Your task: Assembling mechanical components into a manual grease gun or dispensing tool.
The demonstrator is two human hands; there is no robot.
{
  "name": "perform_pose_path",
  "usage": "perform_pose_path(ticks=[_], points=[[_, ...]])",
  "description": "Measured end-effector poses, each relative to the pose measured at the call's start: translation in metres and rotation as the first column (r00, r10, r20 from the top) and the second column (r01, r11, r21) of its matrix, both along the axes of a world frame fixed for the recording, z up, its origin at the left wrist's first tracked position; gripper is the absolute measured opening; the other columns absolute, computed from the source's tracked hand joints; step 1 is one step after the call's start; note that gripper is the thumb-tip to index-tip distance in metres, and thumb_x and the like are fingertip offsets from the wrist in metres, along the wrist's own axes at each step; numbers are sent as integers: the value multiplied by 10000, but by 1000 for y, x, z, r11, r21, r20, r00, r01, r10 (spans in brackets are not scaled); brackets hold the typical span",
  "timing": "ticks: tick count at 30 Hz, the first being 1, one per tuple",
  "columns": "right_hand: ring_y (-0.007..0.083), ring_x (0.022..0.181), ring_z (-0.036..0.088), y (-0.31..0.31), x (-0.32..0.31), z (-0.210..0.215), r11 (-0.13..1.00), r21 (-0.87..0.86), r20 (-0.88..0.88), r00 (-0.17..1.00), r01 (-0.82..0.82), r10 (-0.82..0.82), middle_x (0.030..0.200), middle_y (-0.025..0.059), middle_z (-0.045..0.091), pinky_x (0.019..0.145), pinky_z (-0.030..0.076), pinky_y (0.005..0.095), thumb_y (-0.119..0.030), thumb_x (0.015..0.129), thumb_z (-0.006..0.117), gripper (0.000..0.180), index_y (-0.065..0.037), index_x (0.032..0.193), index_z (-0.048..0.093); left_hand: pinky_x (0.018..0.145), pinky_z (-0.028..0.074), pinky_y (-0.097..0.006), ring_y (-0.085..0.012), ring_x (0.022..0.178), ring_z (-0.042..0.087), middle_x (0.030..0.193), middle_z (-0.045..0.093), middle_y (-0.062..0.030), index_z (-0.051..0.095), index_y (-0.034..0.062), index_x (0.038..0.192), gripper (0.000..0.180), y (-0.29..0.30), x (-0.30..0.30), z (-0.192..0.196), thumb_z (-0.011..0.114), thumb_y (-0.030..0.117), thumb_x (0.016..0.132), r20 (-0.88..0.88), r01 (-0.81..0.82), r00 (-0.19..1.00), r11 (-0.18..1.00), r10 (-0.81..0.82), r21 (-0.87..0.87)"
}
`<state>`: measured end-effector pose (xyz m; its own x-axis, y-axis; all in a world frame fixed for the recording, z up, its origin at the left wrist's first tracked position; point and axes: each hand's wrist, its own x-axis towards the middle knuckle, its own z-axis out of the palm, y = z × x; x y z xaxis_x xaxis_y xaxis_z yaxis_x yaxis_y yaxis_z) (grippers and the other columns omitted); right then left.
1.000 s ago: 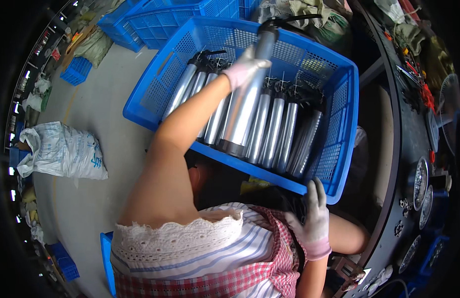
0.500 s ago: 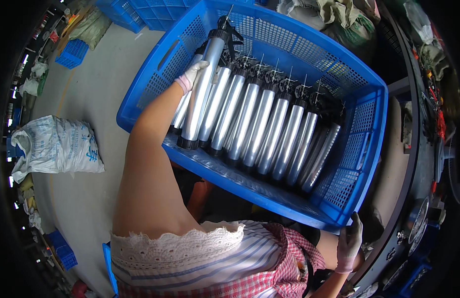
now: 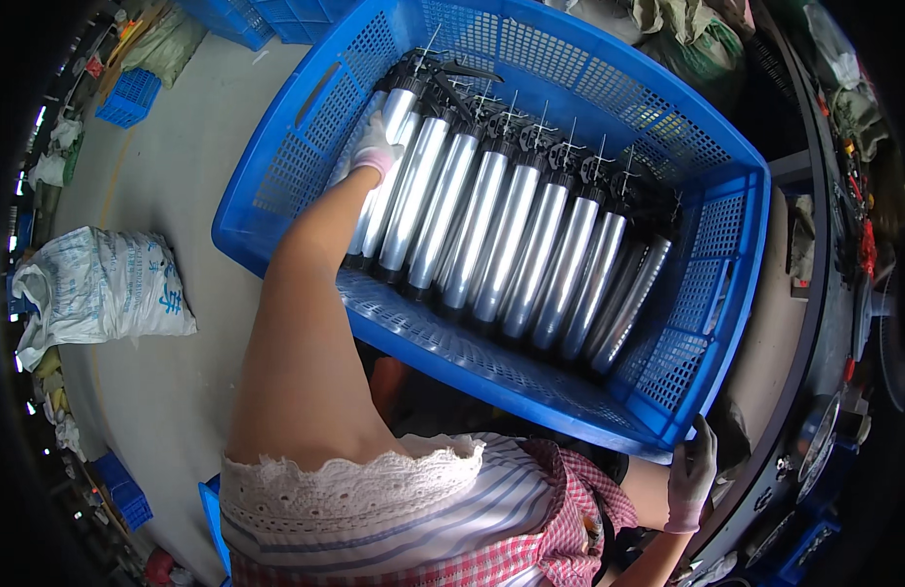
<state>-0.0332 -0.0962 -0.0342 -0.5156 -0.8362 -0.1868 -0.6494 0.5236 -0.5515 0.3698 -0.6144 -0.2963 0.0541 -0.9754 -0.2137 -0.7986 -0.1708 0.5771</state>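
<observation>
A row of silver-barrelled caulking guns (image 3: pixel 480 220) with black handles and thin metal rods leans side by side in a large blue plastic crate (image 3: pixel 750 264). My left hand (image 3: pixel 376 152), in a white glove with a pink cuff, is closed around the upper barrel of a caulking gun (image 3: pixel 399 104) at the row's left end; its lower part is partly behind my forearm. Gloved as well, my right hand (image 3: pixel 692 474) grips the crate's near right corner, fingertips at the rim. A darker barrel (image 3: pixel 623 293) lies at the right end of the row.
On the floor to the left stands a white woven sack (image 3: pixel 110 284), with a small blue basket (image 3: pixel 130 96) farther back. Sacks (image 3: pixel 702 59) are piled behind the crate. A dark frame edge (image 3: pixel 812 323) runs along the right side.
The caulking gun in my left hand has come down from above the others into line at the row's left end. My right hand stays at the crate corner.
</observation>
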Motion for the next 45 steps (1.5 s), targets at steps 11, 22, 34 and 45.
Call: perform_pose_path(ticks=[11,22,34,45], points=[[304,1118,590,3,11,16,997,78,-71,997,10,-4,1242,185,565,980,437,359,52,849,526,447,47,1296,525,1036,422,-379,-384,1189,551,1246,564,-263,190,45,1485,935,-1,23,-16,756,190,756,197,-6,980,1000,12,-27],[261,1333,427,-106,10,27,675,-713,322,944,191,74,1447,176,423,1131,310,385,-272,1052,325,481,22,1431,356,871,525,-423,-352,994,634,1102,613,-169,387,90,1359,753,142,-94,142,743,197,704,72,796,494,418,-866,-438],[162,885,653,-116,-16,-8,768,-596,160,972,234,-173,995,104,702,851,505,297,-389,1036,286,541,-16,1125,668,771,573,-409,-336,884,676,1115,636,-151,411,129,1416,885,213,-164,205,804,194,626,129,853,241,147,-962,-501],[263,1236,521,-110,-24,19,737,-588,542,839,334,51,1417,169,447,1032,424,383,-399,1045,292,555,-71,1492,280,825,563,-433,-371,973,646,1265,556,-188,292,130,1476,909,149,-145,168,776,255,717,114,725,545,399,-831,-562]])
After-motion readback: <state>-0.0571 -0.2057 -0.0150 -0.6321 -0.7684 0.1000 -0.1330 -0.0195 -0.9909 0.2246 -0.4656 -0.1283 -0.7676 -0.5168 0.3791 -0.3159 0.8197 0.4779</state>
